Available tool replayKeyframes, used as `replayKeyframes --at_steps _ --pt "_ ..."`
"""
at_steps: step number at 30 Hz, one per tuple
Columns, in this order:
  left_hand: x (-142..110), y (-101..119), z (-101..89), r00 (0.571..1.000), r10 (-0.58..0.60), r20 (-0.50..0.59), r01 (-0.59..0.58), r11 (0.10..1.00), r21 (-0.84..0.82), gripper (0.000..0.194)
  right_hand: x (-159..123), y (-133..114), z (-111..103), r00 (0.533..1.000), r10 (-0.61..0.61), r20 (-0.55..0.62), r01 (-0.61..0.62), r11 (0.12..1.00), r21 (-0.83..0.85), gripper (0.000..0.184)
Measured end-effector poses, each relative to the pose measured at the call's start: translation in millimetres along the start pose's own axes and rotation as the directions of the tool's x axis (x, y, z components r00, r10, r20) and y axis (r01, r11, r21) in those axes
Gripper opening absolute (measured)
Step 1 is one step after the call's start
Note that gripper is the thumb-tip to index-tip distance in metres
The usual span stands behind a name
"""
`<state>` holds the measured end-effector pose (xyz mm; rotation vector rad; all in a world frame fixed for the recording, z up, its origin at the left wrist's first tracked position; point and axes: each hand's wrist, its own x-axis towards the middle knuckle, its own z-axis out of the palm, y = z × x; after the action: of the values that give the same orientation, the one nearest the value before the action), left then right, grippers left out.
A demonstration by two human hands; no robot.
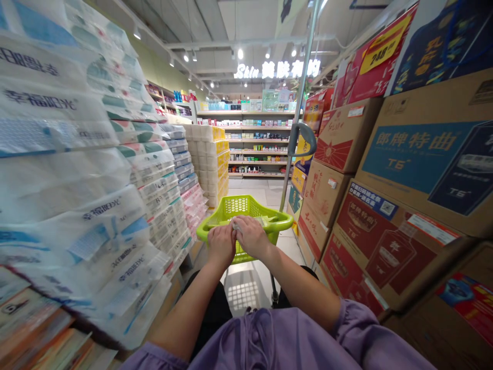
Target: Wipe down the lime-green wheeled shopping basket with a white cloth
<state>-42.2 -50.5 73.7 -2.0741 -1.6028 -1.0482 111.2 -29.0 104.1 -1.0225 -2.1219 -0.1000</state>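
A lime-green plastic shopping cart with lattice walls stands directly in front of me. My left hand is closed over the middle of its handle, fingers curled forward. Beside it, touching, my right hand is closed on the same handle. A small crumpled whitish thing shows by the right hand's fingers; its kind is too small to tell. No goods are visible in the part of the basket that I can see.
Tall stacks of wrapped tissue packs line the left side. Cardboard liquor boxes are piled along the right. A metal pole with a grey handle rises at the cart's right. Stocked shelves stand beyond the tiled aisle.
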Motion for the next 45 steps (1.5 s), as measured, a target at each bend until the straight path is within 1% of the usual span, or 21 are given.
replayKeyframes --at_steps 1,2,5,7,8,11,12,14,17,19,22,23,28,29,32,34,37,39,40,43,45 --pt "-0.2 0.2 0.0 1.0 0.009 0.023 -0.009 1.0 0.021 0.038 -0.3 0.5 0.7 0.999 -0.046 0.019 0.046 0.999 0.007 0.025" --pt "-0.4 0.2 -0.1 0.999 0.016 0.041 -0.017 0.999 0.04 0.038 -0.6 2.9 0.4 0.999 -0.035 0.028 0.035 0.999 0.001 0.024" --pt "-0.9 0.7 -0.2 0.998 0.02 0.057 -0.025 0.997 0.077 0.039 -1.2 13.0 -2.7 0.979 0.204 -0.019 -0.204 0.977 -0.066 0.024" --pt "-0.9 1.7 0.6 0.999 0.012 0.052 -0.016 0.996 0.088 0.039 -2.0 13.6 -2.9 0.957 0.28 -0.077 -0.287 0.953 -0.101 0.027" --pt "-0.8 2.2 1.1 0.999 0.008 0.048 -0.012 0.996 0.088 0.039 -2.6 11.6 -2.0 0.966 0.244 -0.086 -0.252 0.962 -0.106 0.027" --pt "-0.5 2.7 2.3 0.998 0.014 0.056 -0.019 0.997 0.081 0.039 -4.5 5.2 1.1 0.999 0.015 -0.034 -0.017 0.998 -0.066 0.025" --pt "-0.5 2.6 2.5 0.998 0.02 0.062 -0.025 0.997 0.078 0.039 -4.7 5.4 1.3 1.0 -0.011 -0.021 0.01 0.999 -0.051 0.026" --pt "-0.7 2.8 2.7 0.997 0.029 0.071 -0.035 0.996 0.079 0.039 -4.4 9.5 0.0 0.996 0.078 -0.043 -0.081 0.995 -0.061 0.028" --pt "-1.4 4.1 3.1 0.997 0.027 0.066 -0.033 0.995 0.089 0.039 -5.3 14.7 -1.6 0.957 0.258 -0.134 -0.274 0.954 -0.121 0.028" --pt "-2.0 5.0 3.2 0.998 0.028 0.06 -0.034 0.995 0.093 0.039 -9.0 12.7 -0.7 0.967 0.208 -0.149 -0.228 0.965 -0.129 0.027" --pt "-2.7 5.4 2.5 0.998 0.038 0.056 -0.043 0.995 0.087 0.039 -16.7 10.0 0.9 0.993 0.012 -0.12 -0.022 0.997 -0.079 0.026" --pt "-2.8 5.3 2.2 0.998 0.042 0.054 -0.046 0.995 0.086 0.039 -18.6 11.1 0.8 0.992 -0.012 -0.123 0.005 0.998 -0.06 0.026" --pt "-2.5 4.4 2.4 0.998 0.036 0.05 -0.041 0.994 0.097 0.039 -18.3 16.0 1.1 0.961 0.166 -0.22 -0.182 0.982 -0.053 0.024" --pt "-2.2 4.1 2.8 0.998 0.034 0.051 -0.039 0.994 0.101 0.039 -17.8 13.6 2.2 0.964 0.149 -0.219 -0.166 0.984 -0.058 0.024" --pt "-1.4 2.5 3.9 0.998 0.033 0.062 -0.039 0.994 0.103 0.039 -18.4 6.2 4.4 0.986 -0.013 -0.164 0.005 0.999 -0.048 0.024" --pt "-1.2 1.1 4.1 0.997 0.037 0.069 -0.043 0.994 0.097 0.039 -19.7 8.6 2.7 0.988 -0.022 -0.156 0.017 0.999 -0.034 0.024" --pt "-1.0 0.5 4.6 0.997 0.039 0.065 -0.045 0.994 0.096 0.039 -20.0 20.5 -2.2 0.959 0.195 -0.208 -0.21 0.976 -0.055 0.024" --pt "-0.4 1.6 5.5 0.998 0.034 0.057 -0.04 0.994 0.101 0.04 -19.0 23.7 -3.3 0.937 0.269 -0.221 -0.291 0.954 -0.072 0.025" --pt "0.1 2.5 6.0 0.998 0.033 0.056 -0.039 0.994 0.103 0.04 -18.3 22.3 -2.8 0.946 0.248 -0.211 -0.268 0.96 -0.075 0.025" --pt "1.9 4.8 7.3 0.997 0.029 0.068 -0.036 0.994 0.101 0.04 -16.3 12.3 -0.7 0.989 0.054 -0.139 -0.062 0.996 -0.058 0.022" --pt "2.6 4.9 7.3 0.996 0.034 0.079 -0.041 0.995 0.093 0.04 -14.9 9.1 -2.2 0.994 0.031 -0.109 -0.037 0.998 -0.055 0.022"
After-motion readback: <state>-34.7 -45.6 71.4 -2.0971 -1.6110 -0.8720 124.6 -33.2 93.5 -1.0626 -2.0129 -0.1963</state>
